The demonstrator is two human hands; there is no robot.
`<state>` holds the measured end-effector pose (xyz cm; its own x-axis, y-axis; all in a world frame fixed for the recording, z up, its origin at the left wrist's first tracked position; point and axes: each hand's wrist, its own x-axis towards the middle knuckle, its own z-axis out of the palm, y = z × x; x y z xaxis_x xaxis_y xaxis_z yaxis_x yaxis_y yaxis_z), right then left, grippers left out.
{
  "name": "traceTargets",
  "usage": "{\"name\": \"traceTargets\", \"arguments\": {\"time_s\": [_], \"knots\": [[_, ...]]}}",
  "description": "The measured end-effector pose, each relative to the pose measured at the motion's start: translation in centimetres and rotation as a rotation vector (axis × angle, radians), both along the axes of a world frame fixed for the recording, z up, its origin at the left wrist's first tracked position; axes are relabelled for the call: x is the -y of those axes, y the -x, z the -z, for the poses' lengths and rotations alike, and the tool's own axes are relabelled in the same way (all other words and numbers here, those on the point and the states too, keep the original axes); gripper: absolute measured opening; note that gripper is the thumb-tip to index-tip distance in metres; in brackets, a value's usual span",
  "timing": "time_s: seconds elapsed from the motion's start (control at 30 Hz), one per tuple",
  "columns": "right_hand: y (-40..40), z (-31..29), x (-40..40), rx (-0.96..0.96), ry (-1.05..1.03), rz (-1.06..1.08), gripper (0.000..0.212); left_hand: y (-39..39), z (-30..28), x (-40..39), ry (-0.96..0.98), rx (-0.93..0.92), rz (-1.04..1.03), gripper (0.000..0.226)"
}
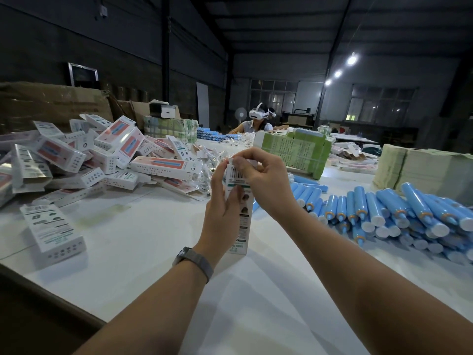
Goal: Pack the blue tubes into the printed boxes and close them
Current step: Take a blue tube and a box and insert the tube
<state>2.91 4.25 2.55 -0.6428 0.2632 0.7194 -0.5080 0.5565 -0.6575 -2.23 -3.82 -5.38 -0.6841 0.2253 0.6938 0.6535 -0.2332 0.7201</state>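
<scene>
Above the white bench (pixel 143 242), just in front of the person, a printed box (pixel 239 208) stands upright between the two hands. The left hand (pixel 222 208) grips the box around its middle, with the fingers (pixel 234 194) curled over the printed face and the thumb along the left edge. The right hand (pixel 266 180) is at the top end of the box, where its thumb and first fingers pinch the small flap beside the barcode. I cannot see whether a tube is already inside; from the closed sides I judge that it is, and that the step in hand is the closing of the top flap.

To the right of the box, the blue tubes (pixel 384 208) lie in a loose heap on the bench, caps toward the person. To the left of the box there is a pile of boxes (pixel 89 152), and one single box (pixel 52 228) lies nearer to the person.

The box looks like thin card: light, and stiff along its folded edges but easy to dent on the wide faces. So the best hold is at the long edges and not too hard, as the left hand does. The flap is small and bends easily; it should be guided by its fold and tucked in straight, otherwise it may crease or tear. The tubes seem light, smooth plastic and may roll or slip, so one is better taken around its body.
</scene>
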Motion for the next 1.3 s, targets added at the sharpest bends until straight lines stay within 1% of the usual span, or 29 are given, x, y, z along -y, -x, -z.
{"name": "traceTargets", "arguments": {"time_s": [0.2, 0.4, 0.53, 0.6, 0.73, 0.8, 0.9, 1.0, 1.07, 1.3], "knots": [[-0.4, -0.3, -0.1, 0.068, 0.067, -0.098, 0.012, -0.3, -0.1, 0.2, 0.008, 0.010, 0.004, 0.051], [-0.6, -1.0, -0.2, 0.107, 0.015, -0.103, 0.013, -0.6, -0.3, 0.5, 0.020, 0.003, 0.016, 0.056], [-0.8, -1.2, -0.5, 0.149, 0.001, -0.134, 0.014, -0.6, -0.3, 0.5, 0.016, -0.001, 0.019, 0.055], [-0.9, -1.3, -0.7, 0.163, 0.007, -0.146, 0.016, -0.6, -0.2, 0.5, 0.013, -0.005, 0.016, 0.055], [-1.1, -1.3, -0.8, 0.180, 0.005, -0.168, 0.027, -0.7, -0.5, 0.6, 0.035, -0.040, -0.010, 0.055], [-1.2, -1.1, -0.8, 0.183, 0.023, -0.171, 0.030, -0.7, -0.4, 0.5, 0.037, -0.037, -0.012, 0.054], [-1.2, -0.6, -0.8, 0.181, 0.063, -0.199, 0.029, -0.6, -0.2, 0.5, 0.008, -0.028, -0.010, 0.051], [-1.3, -0.1, -1.0, 0.153, 0.143, -0.242, 0.019, -0.7, -0.3, 0.5, 0.009, -0.031, -0.003, 0.049], [-1.4, 0.2, -1.1, 0.136, 0.190, -0.279, 0.018, -0.6, -0.3, 0.5, 0.006, -0.033, -0.001, 0.049], [-1.4, 0.6, -1.1, 0.090, 0.176, -0.288, 0.018, -0.6, -0.3, 0.5, -0.006, -0.040, 0.012, 0.050]]}}
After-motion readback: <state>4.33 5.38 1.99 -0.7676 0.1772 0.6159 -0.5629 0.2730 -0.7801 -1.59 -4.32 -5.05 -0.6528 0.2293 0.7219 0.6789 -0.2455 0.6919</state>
